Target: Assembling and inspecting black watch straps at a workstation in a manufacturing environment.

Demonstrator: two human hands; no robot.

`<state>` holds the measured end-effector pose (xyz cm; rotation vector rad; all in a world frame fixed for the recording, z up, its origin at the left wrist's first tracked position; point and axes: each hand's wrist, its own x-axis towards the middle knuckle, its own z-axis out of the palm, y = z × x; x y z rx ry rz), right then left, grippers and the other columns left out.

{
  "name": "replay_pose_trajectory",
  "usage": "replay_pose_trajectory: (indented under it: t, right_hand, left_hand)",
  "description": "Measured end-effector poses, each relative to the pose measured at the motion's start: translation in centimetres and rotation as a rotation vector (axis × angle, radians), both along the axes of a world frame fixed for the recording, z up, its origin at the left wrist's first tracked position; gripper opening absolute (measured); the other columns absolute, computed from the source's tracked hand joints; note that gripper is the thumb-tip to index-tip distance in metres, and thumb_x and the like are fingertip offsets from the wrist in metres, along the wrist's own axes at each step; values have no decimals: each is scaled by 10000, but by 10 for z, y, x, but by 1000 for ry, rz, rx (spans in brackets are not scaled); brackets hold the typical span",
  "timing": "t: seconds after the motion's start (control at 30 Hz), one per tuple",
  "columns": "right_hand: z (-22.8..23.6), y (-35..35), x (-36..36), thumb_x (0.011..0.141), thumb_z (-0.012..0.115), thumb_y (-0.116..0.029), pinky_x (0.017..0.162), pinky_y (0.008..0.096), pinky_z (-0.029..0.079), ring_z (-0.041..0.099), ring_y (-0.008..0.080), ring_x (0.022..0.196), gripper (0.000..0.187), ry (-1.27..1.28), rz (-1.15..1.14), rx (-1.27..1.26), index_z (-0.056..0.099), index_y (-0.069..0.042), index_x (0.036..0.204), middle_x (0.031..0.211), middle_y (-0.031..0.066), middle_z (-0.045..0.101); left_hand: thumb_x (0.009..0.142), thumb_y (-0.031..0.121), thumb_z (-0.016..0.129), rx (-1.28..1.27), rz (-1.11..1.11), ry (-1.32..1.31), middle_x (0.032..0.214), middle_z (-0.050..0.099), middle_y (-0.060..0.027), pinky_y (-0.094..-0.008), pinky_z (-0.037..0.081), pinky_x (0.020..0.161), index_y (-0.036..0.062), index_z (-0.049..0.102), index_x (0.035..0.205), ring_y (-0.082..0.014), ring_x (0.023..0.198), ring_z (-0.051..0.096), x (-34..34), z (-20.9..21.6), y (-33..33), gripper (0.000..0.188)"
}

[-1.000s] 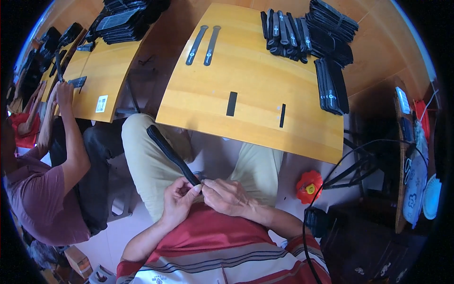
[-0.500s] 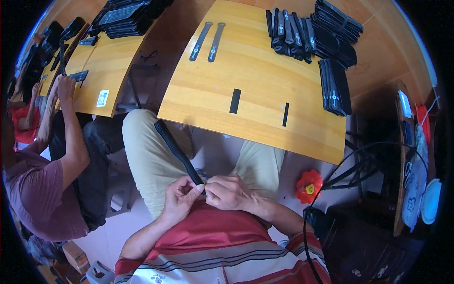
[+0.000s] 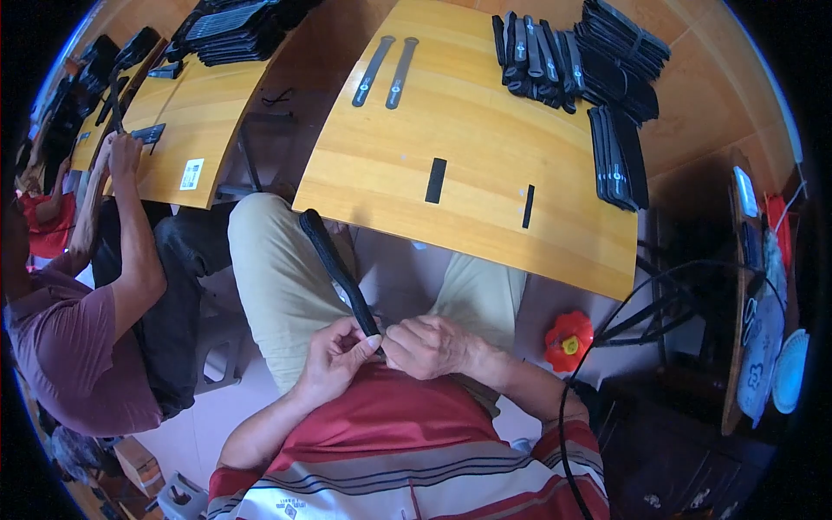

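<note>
A long black fabric strap slants up and left from my lap toward the table edge. My left hand pinches its near end between thumb and fingers. Right beside it my right hand is closed, knuckles up, at the very tip of the strap. What lies under the right fingers is hidden. On the table before me lie two flat grey straps with rounded ends, a left one and a right one. Closer in are a wide black strip and a narrower black strip.
Bundled grey and black straps and black stacks fill the table's far right corner, with another stack nearer. A black cable runs down past my right arm. A co-worker sits at a table on the left.
The view has shifted slightly. The strap's far end has swung a little to the right and up; both hands keep their places at its near end.
</note>
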<state>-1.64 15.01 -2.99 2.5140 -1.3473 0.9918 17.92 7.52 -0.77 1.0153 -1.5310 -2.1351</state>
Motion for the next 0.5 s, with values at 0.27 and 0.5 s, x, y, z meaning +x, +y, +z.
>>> replay_pose_trajectory:
  t: [0.27,0.5]
  right_hand:
    - [4,1,11,728,676,-39,500,339,507,590,220,594,160,-274,-33,144,536,-27,804,706,74,498]
    - [-7,2,16,797,653,-54,513,365,513,603,252,605,146,-293,-83,103,533,-21,874,740,99,518]
  left_hand:
    - [966,94,627,93,-23,21,909,625,7,-211,516,734,-24,580,1185,-44,824,581,2,-1,-3,254]
    - [950,77,646,122,59,99,914,629,-1,-215,510,771,-23,565,1205,-49,832,583,-3,4,-1,286]
